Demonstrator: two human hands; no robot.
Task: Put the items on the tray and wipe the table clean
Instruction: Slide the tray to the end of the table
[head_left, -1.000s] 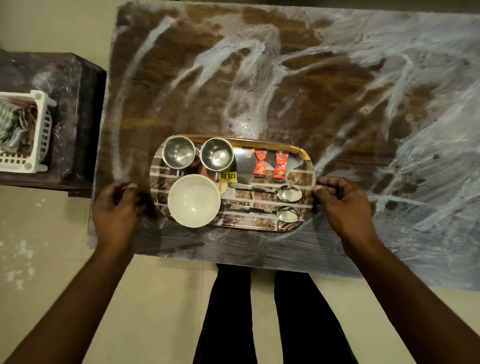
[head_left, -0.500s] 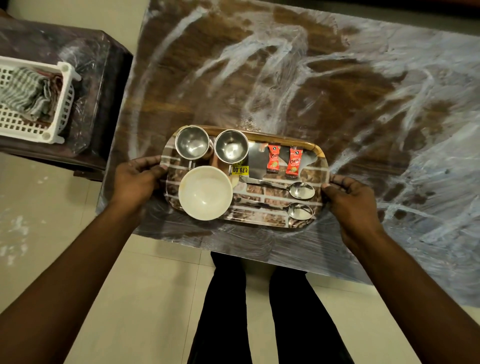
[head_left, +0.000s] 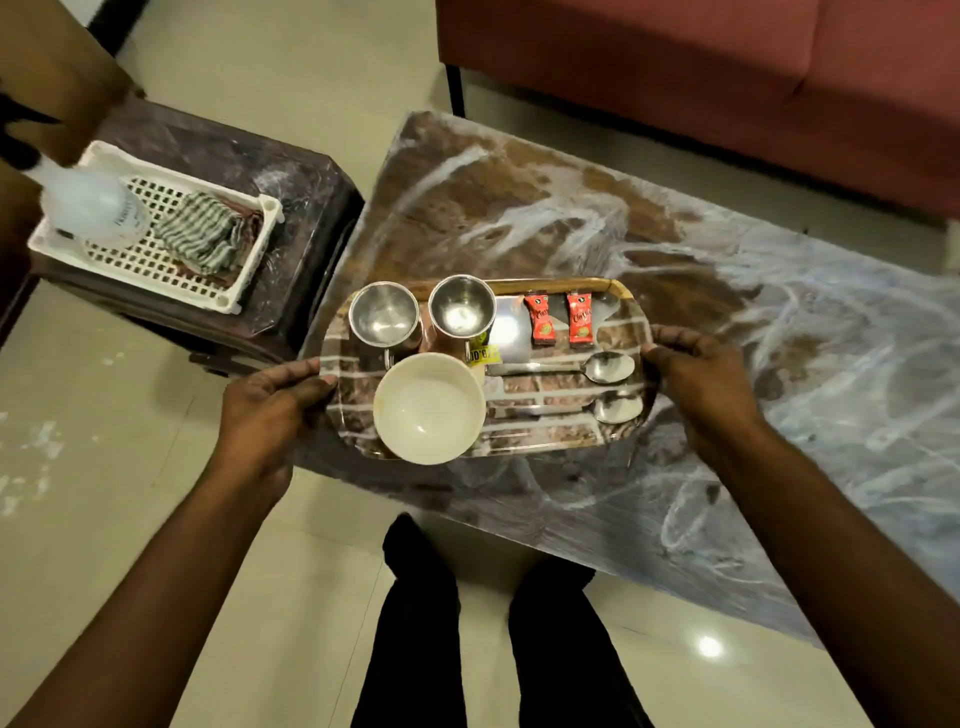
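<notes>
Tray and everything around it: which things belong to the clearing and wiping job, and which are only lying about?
Belong to the job:
tray, held by left hand and right hand
two steel cups
bowl
two spoons
two red sachets
table
striped cloth

Only lying about:
white basket
bottle
side table
sofa

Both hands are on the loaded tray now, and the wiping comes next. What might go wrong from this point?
1. The white round bowl sits at the near rim of the brown patterned tray; a tilt toward the person could slide it off.
2. The two steel cups stand upright and close together, so a jolt may topple them.
3. Left hand and right hand each grip only a short end, and the two steel spoons lie loose.
</notes>
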